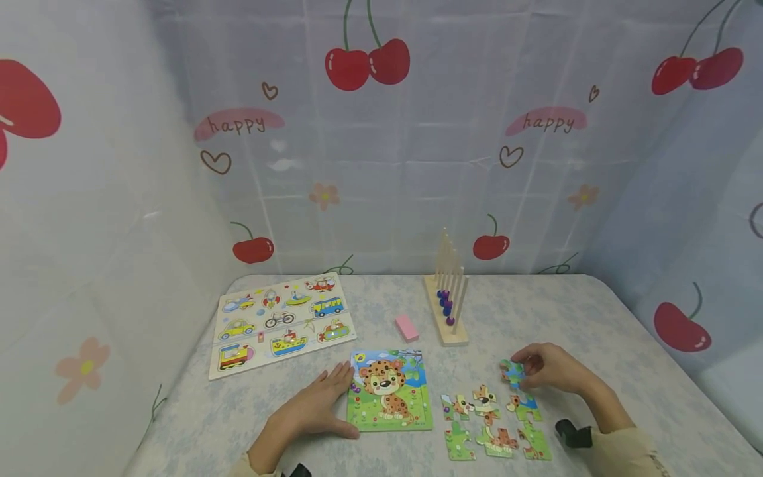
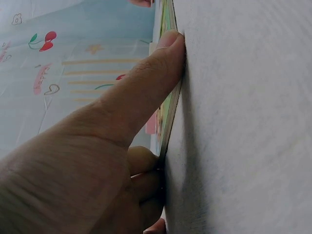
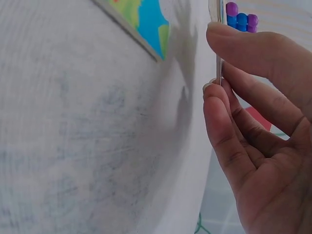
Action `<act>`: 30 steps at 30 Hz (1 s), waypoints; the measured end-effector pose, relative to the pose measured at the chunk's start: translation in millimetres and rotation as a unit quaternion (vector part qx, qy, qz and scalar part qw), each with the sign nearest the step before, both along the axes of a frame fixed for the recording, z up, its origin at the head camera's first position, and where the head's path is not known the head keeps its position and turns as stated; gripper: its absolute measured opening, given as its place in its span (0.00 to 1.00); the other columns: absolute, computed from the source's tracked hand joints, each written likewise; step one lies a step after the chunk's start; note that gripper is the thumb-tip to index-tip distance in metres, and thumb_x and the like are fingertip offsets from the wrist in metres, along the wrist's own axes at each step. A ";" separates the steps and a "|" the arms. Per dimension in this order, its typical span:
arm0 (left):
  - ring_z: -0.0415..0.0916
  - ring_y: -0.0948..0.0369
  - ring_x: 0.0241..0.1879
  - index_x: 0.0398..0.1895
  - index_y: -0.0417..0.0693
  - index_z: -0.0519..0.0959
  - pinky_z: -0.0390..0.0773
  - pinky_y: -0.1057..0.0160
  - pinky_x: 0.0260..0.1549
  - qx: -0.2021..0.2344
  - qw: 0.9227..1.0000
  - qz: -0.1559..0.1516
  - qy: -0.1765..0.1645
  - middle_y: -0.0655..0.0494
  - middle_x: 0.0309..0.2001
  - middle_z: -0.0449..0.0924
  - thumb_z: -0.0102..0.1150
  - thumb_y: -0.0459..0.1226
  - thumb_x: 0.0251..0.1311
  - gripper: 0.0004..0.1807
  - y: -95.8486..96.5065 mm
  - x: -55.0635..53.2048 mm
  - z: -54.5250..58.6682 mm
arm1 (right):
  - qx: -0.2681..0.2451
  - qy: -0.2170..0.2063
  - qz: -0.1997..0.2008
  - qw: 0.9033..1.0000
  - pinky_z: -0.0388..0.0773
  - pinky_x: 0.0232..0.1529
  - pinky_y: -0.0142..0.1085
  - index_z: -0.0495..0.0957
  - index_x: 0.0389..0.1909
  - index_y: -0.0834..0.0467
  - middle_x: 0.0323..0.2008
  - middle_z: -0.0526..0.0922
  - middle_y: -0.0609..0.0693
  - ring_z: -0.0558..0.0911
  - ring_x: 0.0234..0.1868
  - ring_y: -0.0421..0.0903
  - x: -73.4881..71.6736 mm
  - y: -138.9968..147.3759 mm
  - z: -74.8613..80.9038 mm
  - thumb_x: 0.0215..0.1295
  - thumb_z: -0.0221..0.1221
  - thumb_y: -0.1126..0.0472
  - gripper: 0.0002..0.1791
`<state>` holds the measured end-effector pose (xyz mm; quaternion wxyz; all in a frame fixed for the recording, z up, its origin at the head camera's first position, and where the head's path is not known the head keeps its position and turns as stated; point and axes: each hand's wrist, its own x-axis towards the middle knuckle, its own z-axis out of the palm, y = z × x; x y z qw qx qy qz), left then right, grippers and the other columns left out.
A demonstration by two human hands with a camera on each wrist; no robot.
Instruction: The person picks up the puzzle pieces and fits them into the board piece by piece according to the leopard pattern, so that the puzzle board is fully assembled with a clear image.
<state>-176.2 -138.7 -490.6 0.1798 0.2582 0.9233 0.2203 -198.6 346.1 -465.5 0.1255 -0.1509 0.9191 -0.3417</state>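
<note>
Head view, and the right hand has a puzzle piece pinched between thumb and fingertips, out at the right of the play. Key line now: from that pinch, the leopard picture board lies well to the left, its upper half roughly level with the piece, while loose pieces sit in two rows nearer the person. One blue-and-green neighbour lies just below the pinch, and the leftmost are just beside the board's right edge. Over at the board, it's the left hand that is nearer: thumb spread away from the fingers, resting along the left side and near corner. Right wrist view gives the held piece edge-on, thin as a card, seemingly just above the table, with a shadow on the surface beside it. Which way is its long axis? Can't call it: fingertips cover the right end, and the wrist angle hides the printed face. Whether the board's picture is one sheet or fitted pieces, also too small to tell. Left wrist view catches the thumb against the board's edge, yet the fingertips are largely hidden behind the hand, and the board itself is a foreshortened sliver.
</note>
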 end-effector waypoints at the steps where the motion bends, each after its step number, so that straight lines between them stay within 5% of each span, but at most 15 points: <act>1: 0.44 0.49 0.78 0.76 0.39 0.52 0.48 0.43 0.76 -0.001 1.000 0.000 0.000 0.45 0.78 0.48 0.67 0.67 0.41 0.65 0.1 -0.1 -0.4 | 0.002 0.001 -0.003 1.000 0.76 0.27 0.29 0.81 0.47 0.66 0.31 0.81 0.49 0.74 0.28 0.34 -0.1 -0.9 0.0 0.47 0.74 0.59 0.26; 13: 0.43 0.50 0.78 0.76 0.41 0.52 0.48 0.44 0.76 -0.005 1.000 -0.001 -0.003 0.47 0.78 0.47 0.67 0.68 0.41 0.65 -0.6 -1.6 -1.9 | 0.021 0.025 -0.021 0.999 0.78 0.31 0.27 0.83 0.45 0.62 0.34 0.82 0.48 0.76 0.32 0.37 1.6 -20.5 6.7 0.47 0.74 0.57 0.24; 30: 0.43 0.50 0.78 0.76 0.41 0.52 0.47 0.44 0.76 -0.001 1.000 -0.001 -0.007 0.47 0.78 0.46 0.66 0.68 0.42 0.64 -0.1 -0.2 1.4 | -0.013 0.109 0.093 0.990 0.83 0.39 0.30 0.85 0.47 0.57 0.34 0.79 0.45 0.80 0.36 0.39 -20.3 -94.9 11.1 0.50 0.73 0.55 0.21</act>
